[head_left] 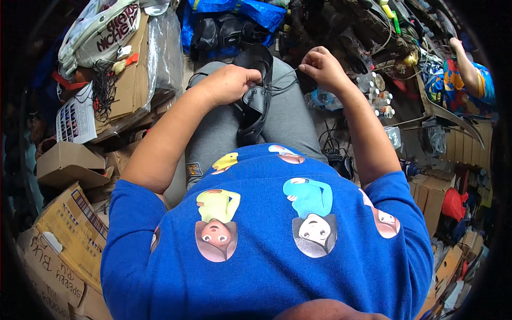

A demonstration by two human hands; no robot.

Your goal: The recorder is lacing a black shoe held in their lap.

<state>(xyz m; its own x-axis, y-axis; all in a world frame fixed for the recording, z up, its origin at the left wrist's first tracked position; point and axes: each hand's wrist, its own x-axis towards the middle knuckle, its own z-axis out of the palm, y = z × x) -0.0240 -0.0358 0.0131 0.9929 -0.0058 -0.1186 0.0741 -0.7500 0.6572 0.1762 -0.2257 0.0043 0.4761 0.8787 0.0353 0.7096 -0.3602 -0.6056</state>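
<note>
A black leather lace-up shoe [256, 100] rests on my lap between my thighs, its sole part curving up at the far end. My left hand [230, 84] is closed on the shoe's near-left side, fingers curled in over its edge. From the shoe a thin dark cord [285, 79] runs up to the right. My right hand [323, 68] is raised beside my right knee, thumb and forefinger pinched on the end of that cord. Loops of the same cord hang by the shoe. What my left fingertips touch inside is hidden.
Beyond my knees lie a blue bag [261, 16] and black shoes [218, 34]. Plastic bottles [381, 101] stand right of my right forearm. Cardboard sheets [128, 88] and boxes [69, 162] crowd the left. Another person in a colourful shirt [469, 80] is at far right.
</note>
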